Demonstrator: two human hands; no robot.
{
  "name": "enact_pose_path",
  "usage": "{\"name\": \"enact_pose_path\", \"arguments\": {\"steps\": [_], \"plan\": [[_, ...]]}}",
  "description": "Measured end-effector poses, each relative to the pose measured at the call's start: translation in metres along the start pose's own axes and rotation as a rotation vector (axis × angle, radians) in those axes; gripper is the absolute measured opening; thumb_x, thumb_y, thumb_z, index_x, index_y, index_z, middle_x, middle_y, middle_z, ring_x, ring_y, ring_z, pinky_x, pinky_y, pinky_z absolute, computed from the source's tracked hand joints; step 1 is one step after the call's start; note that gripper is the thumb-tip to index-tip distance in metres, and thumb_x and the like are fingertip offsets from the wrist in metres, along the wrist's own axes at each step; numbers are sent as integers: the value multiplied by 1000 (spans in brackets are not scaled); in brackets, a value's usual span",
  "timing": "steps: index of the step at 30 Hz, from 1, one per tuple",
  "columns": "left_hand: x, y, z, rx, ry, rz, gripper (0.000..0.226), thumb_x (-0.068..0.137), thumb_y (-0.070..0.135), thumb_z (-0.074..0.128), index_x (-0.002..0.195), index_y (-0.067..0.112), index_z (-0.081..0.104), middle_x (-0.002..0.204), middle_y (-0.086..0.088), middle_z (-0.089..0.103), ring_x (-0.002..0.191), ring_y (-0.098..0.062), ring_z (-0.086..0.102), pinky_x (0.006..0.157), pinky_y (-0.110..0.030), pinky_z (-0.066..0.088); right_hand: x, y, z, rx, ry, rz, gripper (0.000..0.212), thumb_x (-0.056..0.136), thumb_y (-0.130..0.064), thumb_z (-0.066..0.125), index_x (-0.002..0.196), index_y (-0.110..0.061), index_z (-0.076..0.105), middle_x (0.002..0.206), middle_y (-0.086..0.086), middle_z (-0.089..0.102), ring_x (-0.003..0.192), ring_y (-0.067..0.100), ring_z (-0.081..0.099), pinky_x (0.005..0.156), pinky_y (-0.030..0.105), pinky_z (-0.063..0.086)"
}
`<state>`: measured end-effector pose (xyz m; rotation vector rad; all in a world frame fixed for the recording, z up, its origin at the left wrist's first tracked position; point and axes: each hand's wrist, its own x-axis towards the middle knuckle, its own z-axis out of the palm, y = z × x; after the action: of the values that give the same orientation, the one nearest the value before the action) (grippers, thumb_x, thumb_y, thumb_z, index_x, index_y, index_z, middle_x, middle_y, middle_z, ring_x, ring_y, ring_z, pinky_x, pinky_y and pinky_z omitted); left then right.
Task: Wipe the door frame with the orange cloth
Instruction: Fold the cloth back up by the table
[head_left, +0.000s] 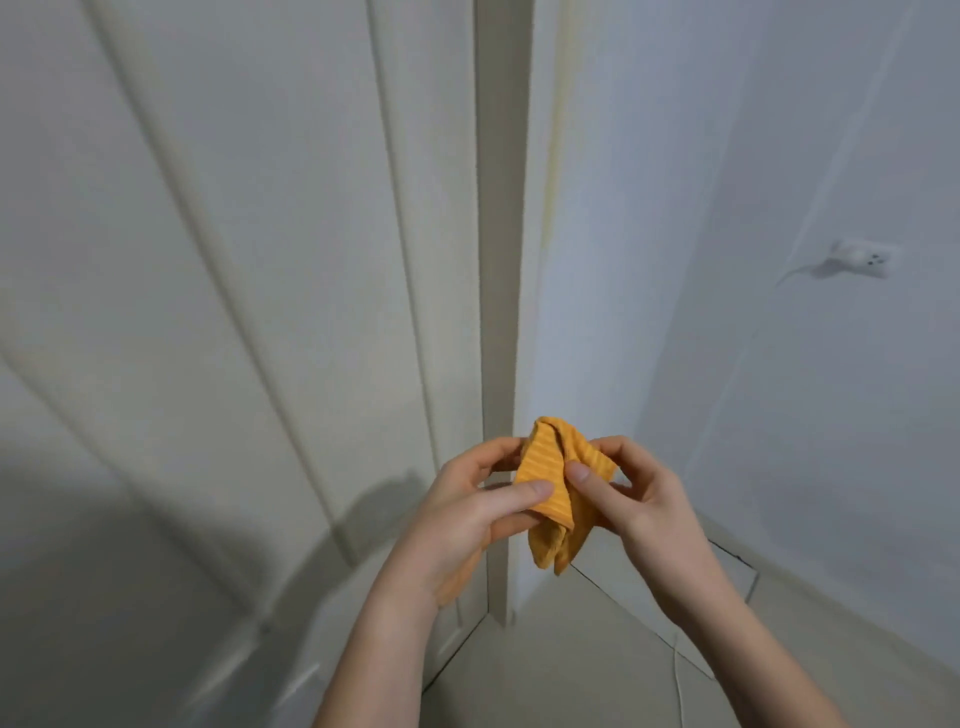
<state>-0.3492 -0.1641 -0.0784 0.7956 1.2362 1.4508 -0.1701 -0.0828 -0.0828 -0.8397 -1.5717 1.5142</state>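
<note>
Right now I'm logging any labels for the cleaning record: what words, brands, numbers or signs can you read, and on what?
None: no readable text in this view.
Cloth, held in both hands: ribbed orange fabric, no tag or print showing.
Door frame: plain, no marks.
Wall socket: blurred; any lettering is too small to tell.

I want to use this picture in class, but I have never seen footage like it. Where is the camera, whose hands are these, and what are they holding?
There is one picture, taken by a wide-angle camera worn on a person's head, looking forward and down; that bends the straight lines. No machine is involved. The left hand and right hand together pinch a bunched orange cloth in mid-air, in front of the pale door frame but not touching it. A white door is at left. On the right wall is a socket with something plugged in.
</note>
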Motion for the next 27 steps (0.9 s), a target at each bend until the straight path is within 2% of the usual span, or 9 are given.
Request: {"name": "enact_pose_path", "arguments": {"steps": [6,9,11,14,16,18,22,25,27], "plan": [[38,5,18,170,-101,45,32,81,25,90,110,38,85,112,-1,85,105,-23,84,85,-29,67,-3,11,-27,-18,187,11,27,88,-41,75,99,-19,66,81,2,63,79,18,61,80,49,55],[53,9,26,287,-143,90,22,87,18,92,105,28,84,103,-2,86,96,-21,85,82,-26,65,-9,13,-39,-125,225,-6,37,85,-52,82,114,-34,67,87,8,68,77,14,63,72,30,52],[61,7,30,362,-183,126,16,91,12,91,103,20,83,98,0,87,94,-16,84,82,-21,64,-14,13,-45,-213,280,-35,30,91,-42,83,117,-36,70,79,3,68,71,11,61,66,23,49],[68,6,35,456,-208,226,15,89,13,92,92,26,86,94,9,86,95,-6,82,79,-12,59,-25,13,-52,-285,371,-42,10,97,-24,78,106,-29,78,87,-2,78,78,15,69,70,24,53],[72,3,37,490,-198,302,20,86,14,95,87,33,87,94,13,85,96,-3,80,79,-12,59,-37,13,-57,-322,421,-26,5,97,-23,78,101,-26,79,89,-1,79,82,19,71,72,26,54],[78,-3,39,478,-230,336,18,86,16,95,86,33,88,93,11,84,95,-7,81,82,-17,63,-50,14,-60,-344,478,-8,4,96,-24,79,98,-28,79,87,-4,78,78,11,70,69,20,53],[82,-20,52,430,-335,304,15,89,22,93,90,35,87,89,9,85,91,-13,82,81,-19,63,-82,17,-65,-318,585,35,1,95,-29,80,95,-27,79,87,-5,79,78,7,71,68,16,52],[84,-34,64,445,-398,279,14,91,25,92,89,35,82,89,9,84,88,-13,81,79,-19,63,-105,21,-69,-316,704,80,16,94,-40,79,94,-24,78,83,-2,75,75,8,68,64,19,52],[83,-44,75,470,-430,244,13,92,27,92,89,35,81,88,7,83,87,-15,81,78,-21,64,-119,23,-75,-284,770,142,24,93,-45,79,96,-22,78,84,5,74,75,14,68,64,30,54]]}}
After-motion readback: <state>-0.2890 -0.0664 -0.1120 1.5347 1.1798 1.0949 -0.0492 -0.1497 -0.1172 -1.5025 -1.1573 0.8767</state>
